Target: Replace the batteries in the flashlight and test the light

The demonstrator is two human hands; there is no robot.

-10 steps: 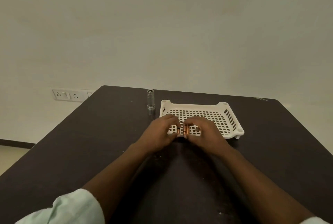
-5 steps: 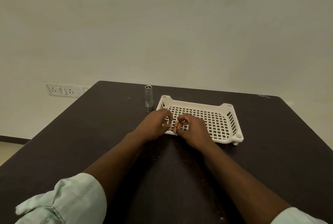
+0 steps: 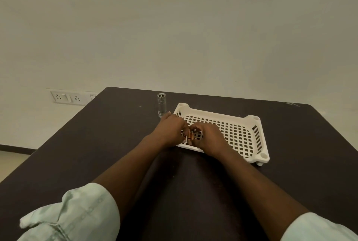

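Note:
A silver flashlight body (image 3: 162,104) stands upright on the dark table, just left of a white perforated tray (image 3: 237,134). Both my hands meet over the tray's near left corner. Between them are small copper-coloured batteries (image 3: 190,136). My left hand (image 3: 171,129) and my right hand (image 3: 208,137) both pinch these batteries with curled fingers. The fingertips hide most of the batteries, so their number is unclear.
The dark table (image 3: 96,144) reaches a pale wall at the back. A white socket and switch plate (image 3: 68,97) is on the wall at left. My pale green sleeves are rolled up at the bottom corners.
Both hands have stayed together on the batteries at the tray's near left corner. The view has shifted, so the tray and flashlight sit slightly differently in frame.

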